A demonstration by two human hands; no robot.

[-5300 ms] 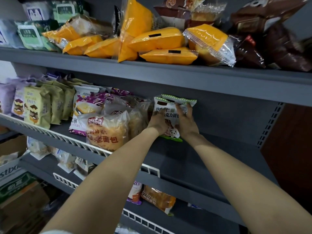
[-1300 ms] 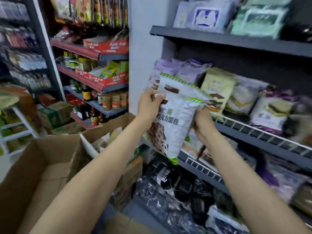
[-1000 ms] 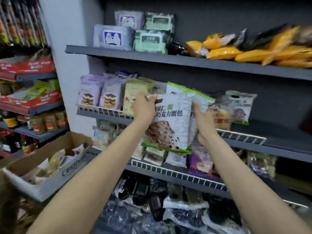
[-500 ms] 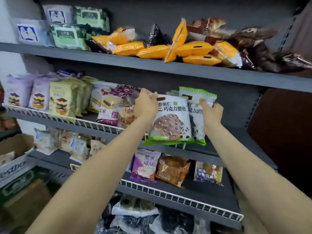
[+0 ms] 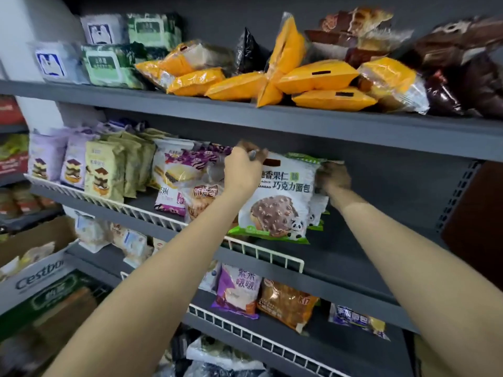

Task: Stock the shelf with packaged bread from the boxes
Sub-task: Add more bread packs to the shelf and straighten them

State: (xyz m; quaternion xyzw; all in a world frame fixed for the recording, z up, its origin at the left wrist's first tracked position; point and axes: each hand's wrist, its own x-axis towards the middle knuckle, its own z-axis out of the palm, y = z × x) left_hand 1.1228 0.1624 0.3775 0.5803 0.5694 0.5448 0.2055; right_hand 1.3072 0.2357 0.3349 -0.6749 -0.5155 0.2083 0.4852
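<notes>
A white chocolate-nut bread pack with green edges and a panda stands upright on the middle grey shelf, behind its white wire rail. My left hand grips the pack's top left corner. My right hand holds the top right side, where more of the same packs stand behind the front one. The packs sit to the right of a clear bag of round bread.
Purple and green cake packs fill the shelf's left part. Orange bags and brown packs lie on the top shelf. Lower shelves hold a purple pack and an orange-brown one. An open cardboard box stands at the lower left.
I turned from the boxes to the shelf carrying the bread packs. Both hands moved them forward, over the wire rail, and they now stand on the middle shelf.
</notes>
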